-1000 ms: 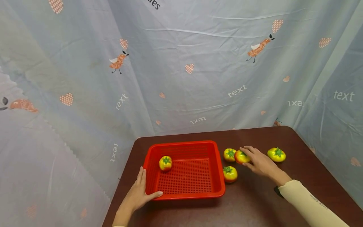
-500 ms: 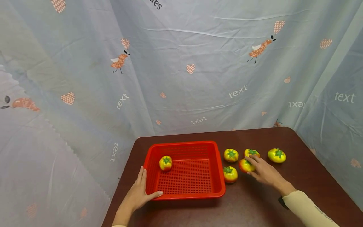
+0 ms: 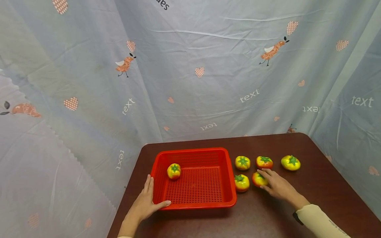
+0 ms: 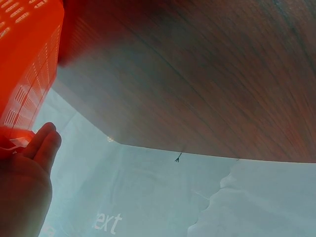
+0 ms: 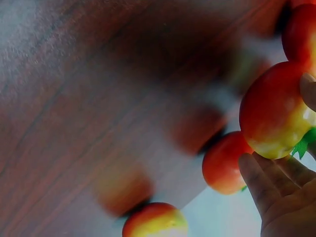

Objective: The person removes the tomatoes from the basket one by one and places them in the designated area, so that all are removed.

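A red plastic basket (image 3: 190, 206) stands on the dark wooden table, with one yellow-red tomato (image 3: 174, 171) inside near its left wall. My left hand (image 3: 143, 203) rests on the basket's front left corner, fingers straight along the outer side and thumb over the front rim. To the right of the basket, my right hand (image 3: 278, 185) holds another tomato (image 3: 259, 179) between thumb and fingers. In the right wrist view this tomato (image 5: 271, 111) shows its red side and green leafy top; whether it touches the table is unclear.
Around the right hand sit more tomatoes: one by the basket's right wall (image 3: 241, 183), one behind it (image 3: 242, 163), one just beyond the fingers (image 3: 264, 162) and one farther right (image 3: 290, 163). A printed grey curtain (image 3: 190, 99) hangs behind the table (image 3: 208, 224).
My right hand has brought its tomato nearer to me and slightly right, uncovering the tomato behind it. The left hand and the basket have stayed still.
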